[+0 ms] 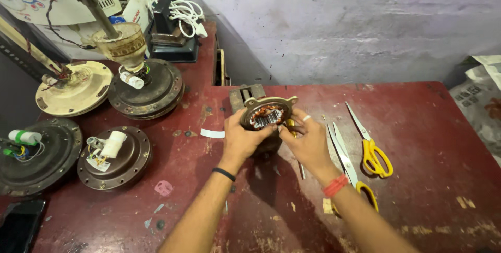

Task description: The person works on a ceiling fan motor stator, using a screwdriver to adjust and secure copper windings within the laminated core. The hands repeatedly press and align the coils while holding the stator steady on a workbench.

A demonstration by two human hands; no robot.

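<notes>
Left hand (241, 139) closed around the left side of a small motor stator (265, 116), ring-shaped, with copper windings showing inside a brass-coloured frame. Right hand (308, 140) gripping the right side of the same stator, fingers curled over its rim, a thin yellow-handled tool (296, 146) partly hidden beneath the palm. Stator held just above the dark red table (428, 143), near its rear middle, against a grey metal block (244, 96). Small white paper strip (212, 133) lying flat just left of the left hand. Two yellow-handled scissors (368, 142) lying right of the right hand. Round fan motor housings (115, 157) grouped at far left. Blue-and-white carton (136, 0) standing at the rear left corner beside a coiled white cable (183, 10). Bare tabletop at front centre and far right up to the table edge.
</notes>
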